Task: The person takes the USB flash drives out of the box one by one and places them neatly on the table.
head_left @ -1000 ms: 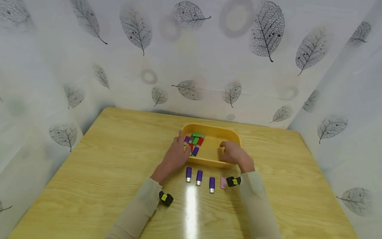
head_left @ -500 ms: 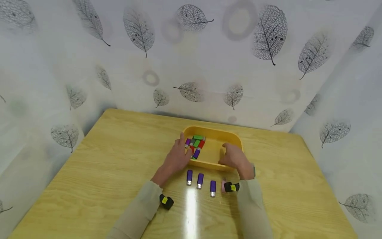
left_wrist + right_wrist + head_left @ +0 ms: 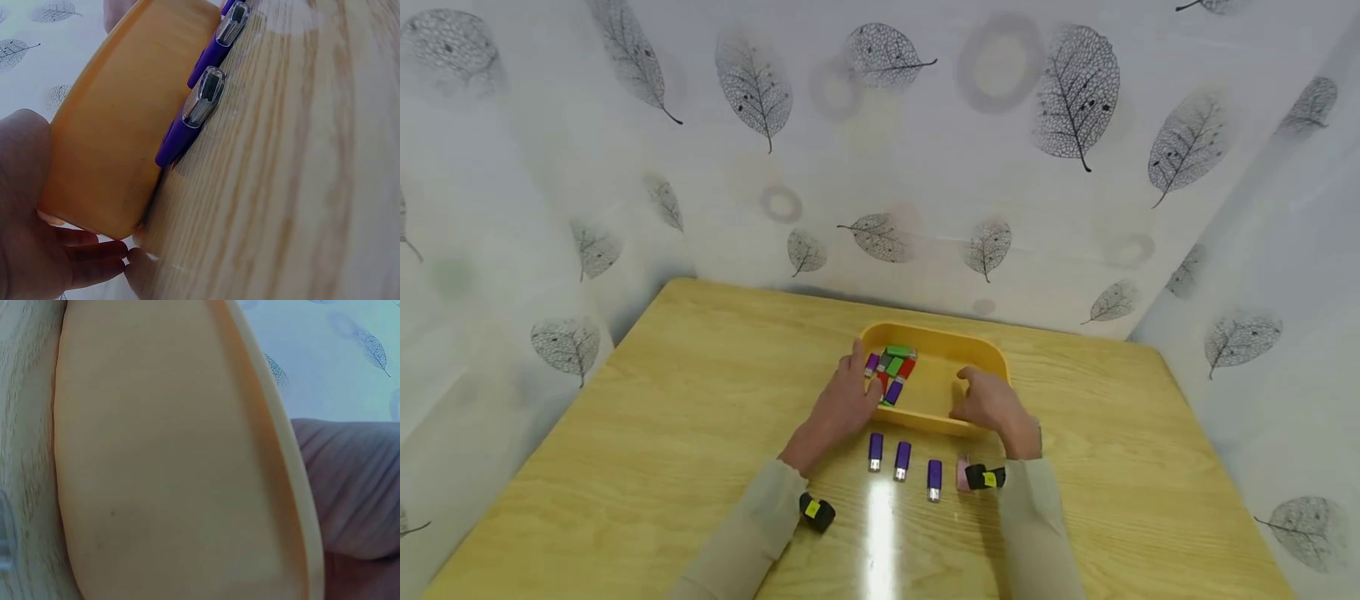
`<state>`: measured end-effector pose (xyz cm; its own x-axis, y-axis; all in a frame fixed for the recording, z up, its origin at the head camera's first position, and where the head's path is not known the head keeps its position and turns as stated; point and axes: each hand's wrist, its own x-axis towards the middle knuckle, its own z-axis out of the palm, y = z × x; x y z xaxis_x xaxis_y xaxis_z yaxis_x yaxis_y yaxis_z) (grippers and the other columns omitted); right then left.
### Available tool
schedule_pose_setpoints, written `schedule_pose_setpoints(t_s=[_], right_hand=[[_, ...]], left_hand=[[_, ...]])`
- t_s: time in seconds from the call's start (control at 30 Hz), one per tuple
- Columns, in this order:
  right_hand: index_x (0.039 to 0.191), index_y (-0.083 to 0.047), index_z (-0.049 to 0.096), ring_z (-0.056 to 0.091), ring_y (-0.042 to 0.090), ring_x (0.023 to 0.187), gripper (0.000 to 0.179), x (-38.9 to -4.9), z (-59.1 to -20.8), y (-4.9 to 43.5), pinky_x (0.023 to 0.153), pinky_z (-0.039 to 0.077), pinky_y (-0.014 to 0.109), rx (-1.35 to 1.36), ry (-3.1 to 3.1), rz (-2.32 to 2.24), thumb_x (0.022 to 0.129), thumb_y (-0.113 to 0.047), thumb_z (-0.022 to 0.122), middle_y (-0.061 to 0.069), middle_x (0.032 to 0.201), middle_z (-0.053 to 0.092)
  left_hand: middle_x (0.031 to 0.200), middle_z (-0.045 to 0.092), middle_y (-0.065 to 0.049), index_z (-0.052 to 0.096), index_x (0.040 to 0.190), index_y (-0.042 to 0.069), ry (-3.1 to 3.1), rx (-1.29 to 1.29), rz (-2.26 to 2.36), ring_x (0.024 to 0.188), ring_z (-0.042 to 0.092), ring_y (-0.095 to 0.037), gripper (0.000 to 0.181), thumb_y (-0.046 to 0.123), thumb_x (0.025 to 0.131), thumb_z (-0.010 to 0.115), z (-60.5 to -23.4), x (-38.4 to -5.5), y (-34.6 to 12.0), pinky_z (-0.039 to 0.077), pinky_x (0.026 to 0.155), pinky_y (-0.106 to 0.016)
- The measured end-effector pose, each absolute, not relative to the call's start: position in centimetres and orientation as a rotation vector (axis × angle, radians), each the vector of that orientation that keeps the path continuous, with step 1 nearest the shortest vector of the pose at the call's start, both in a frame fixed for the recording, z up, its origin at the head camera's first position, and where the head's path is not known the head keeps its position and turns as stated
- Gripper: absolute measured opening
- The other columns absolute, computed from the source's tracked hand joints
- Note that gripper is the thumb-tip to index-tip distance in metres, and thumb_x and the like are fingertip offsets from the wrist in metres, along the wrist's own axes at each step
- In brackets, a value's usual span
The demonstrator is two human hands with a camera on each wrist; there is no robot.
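In the head view, my left hand holds the left end of a shallow yellow tray, thumb inside the rim. The left wrist view shows its fingers against the tray's outer end. Over the front rim, my right hand reaches into the tray's right side, index finger and thumb apart; its other fingers are hidden. Behind the tray wall, only part of that hand shows in the right wrist view. Purple, green, red and grey USB flash drives lie bunched at the tray's left.
Before the tray lie three purple USB flash drives in a row, their clear-capped ends toward me. A pink one lies to their right, partly covered by the right wrist camera. A leaf-patterned curtain borders the wooden table.
The scene sits slightly lower in the head view. The right wrist camera now covers part of the pink flash drive. Both hands keep nearly the same place at the tray.
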<state>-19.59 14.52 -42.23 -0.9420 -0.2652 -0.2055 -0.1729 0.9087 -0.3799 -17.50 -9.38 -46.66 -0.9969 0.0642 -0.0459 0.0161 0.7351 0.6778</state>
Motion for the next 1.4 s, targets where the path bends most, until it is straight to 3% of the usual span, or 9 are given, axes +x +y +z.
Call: schedule_pose_setpoints(t_s=[0.27,0.8,1.03,1.4], right_hand=[[0.120,0.003,0.065,0.066,0.030,0.097,0.053,-19.9,-42.3,14.9,0.083,0.054,0.046,-0.418,2.868,-0.417,0.078,-0.024,0.082,0.017,0.107,0.070],[0.114,0.002,0.066,0.062,0.029,0.097,0.039,-20.1,-42.8,14.7,0.088,0.052,0.045,-0.476,2.743,-0.556,0.081,-0.014,0.080,0.016,0.106,0.067],[0.113,0.001,0.067,0.063,0.027,0.093,0.038,-20.2,-43.2,14.8,0.085,0.054,0.043,-0.518,2.745,-0.564,0.083,-0.018,0.080,0.015,0.105,0.068],[0.138,-0.004,0.052,0.061,0.025,0.091,0.064,-20.5,-43.6,14.0,0.080,0.054,0.040,-0.630,2.739,-0.655,0.085,-0.030,0.078,0.015,0.104,0.065]], left_hand=[[0.151,0.034,-0.022,0.002,0.160,0.010,2.874,0.105,1.152,0.118,0.053,-0.032,0.077,0.033,0.102,0.045,-46.5,-17.7,-9.3,0.045,0.104,-0.050],[0.153,0.032,-0.023,-0.002,0.160,0.010,2.851,0.110,1.124,0.122,0.052,-0.033,0.078,0.034,0.102,0.044,-46.5,-17.8,-9.4,0.044,0.105,-0.050],[0.153,0.032,-0.023,-0.001,0.160,0.009,2.853,0.129,1.146,0.122,0.051,-0.033,0.078,0.033,0.102,0.045,-46.4,-17.7,-9.2,0.044,0.105,-0.050],[0.151,0.034,-0.023,0.001,0.160,0.009,2.866,0.129,1.143,0.119,0.053,-0.033,0.077,0.032,0.102,0.045,-46.4,-17.6,-9.2,0.045,0.104,-0.050]])
